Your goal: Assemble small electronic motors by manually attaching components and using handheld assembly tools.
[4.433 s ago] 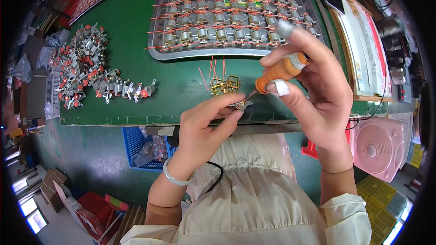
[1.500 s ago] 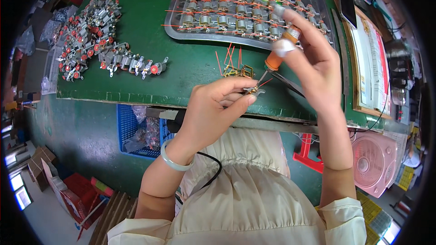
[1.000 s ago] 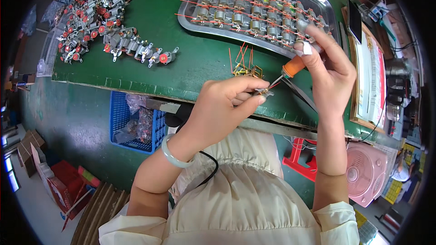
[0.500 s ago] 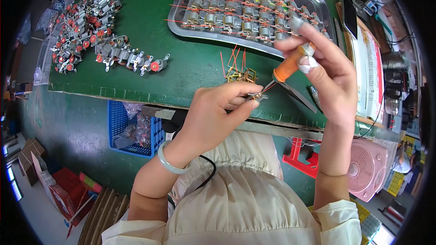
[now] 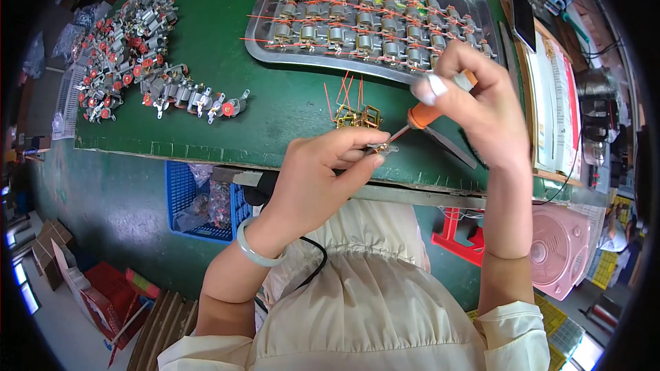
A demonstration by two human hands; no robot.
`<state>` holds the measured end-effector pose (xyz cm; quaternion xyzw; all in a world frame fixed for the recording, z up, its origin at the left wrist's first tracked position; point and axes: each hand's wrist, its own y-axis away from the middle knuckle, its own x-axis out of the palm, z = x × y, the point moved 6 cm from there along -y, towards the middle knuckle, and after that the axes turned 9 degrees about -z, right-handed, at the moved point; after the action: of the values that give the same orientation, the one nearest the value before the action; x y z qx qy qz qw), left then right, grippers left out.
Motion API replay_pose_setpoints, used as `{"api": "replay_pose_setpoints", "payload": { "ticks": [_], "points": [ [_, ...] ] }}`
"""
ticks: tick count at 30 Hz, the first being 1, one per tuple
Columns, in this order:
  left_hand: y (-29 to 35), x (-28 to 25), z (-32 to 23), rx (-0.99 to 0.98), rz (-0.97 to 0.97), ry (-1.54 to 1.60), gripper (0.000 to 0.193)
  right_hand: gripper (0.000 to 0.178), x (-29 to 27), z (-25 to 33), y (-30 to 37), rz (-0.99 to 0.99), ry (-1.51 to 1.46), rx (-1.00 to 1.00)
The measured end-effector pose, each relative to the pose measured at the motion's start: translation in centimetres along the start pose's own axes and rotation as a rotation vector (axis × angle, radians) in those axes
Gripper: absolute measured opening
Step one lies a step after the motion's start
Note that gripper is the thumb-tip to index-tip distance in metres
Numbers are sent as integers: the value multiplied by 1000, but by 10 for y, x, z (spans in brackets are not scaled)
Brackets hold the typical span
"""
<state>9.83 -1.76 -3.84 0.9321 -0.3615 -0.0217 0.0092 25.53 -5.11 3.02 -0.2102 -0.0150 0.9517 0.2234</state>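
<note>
Over the bench (image 5: 275, 99), my left hand (image 5: 313, 170) pinches a metal part (image 5: 383, 148). My right hand (image 5: 487, 113), gripping a screwdriver (image 5: 423, 115), has curled, seemingly mid-turn.

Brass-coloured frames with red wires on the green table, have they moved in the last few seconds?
No, not visibly: against the silver rectangular metal tray, the brass-coloured frames keep their place near its front rim.

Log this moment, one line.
left hand: pinching small metal part; right hand: gripping orange-handled tool, tip at part; gold-coloured frames: on green table
</note>
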Motion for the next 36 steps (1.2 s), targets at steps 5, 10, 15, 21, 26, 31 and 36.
{"api": "replay_pose_setpoints", "payload": {
  "ticks": [5, 10, 15, 21, 26, 31, 36],
  "points": [
    [-1, 0, -3, 5, 4, -11, 24, 38, 5, -7, 5, -172, -123, 27],
    [0, -1, -3, 4, 34, 180, 29, 17, -2, -12, 22, -297, -752, 118],
    [-7, -5, -17, -11, -28, 477, 28, 15, 16, -28, 54, -141, -653, 444],
    [-17, -3, -16, -246, 87, 642, 27, 20, 36, -31, 54, -102, -828, 474],
    [-24, 2, -15, -241, 89, 599, 29, 16, 33, -31, 48, -215, -933, 395],
    [-27, 5, -18, -243, 110, 575, 29, 15, 28, -32, 45, -267, -864, 309],
    [-28, 7, -21, -231, 118, 556, 28, 14, 23, -31, 46, -282, -878, 294]
  ]
}}
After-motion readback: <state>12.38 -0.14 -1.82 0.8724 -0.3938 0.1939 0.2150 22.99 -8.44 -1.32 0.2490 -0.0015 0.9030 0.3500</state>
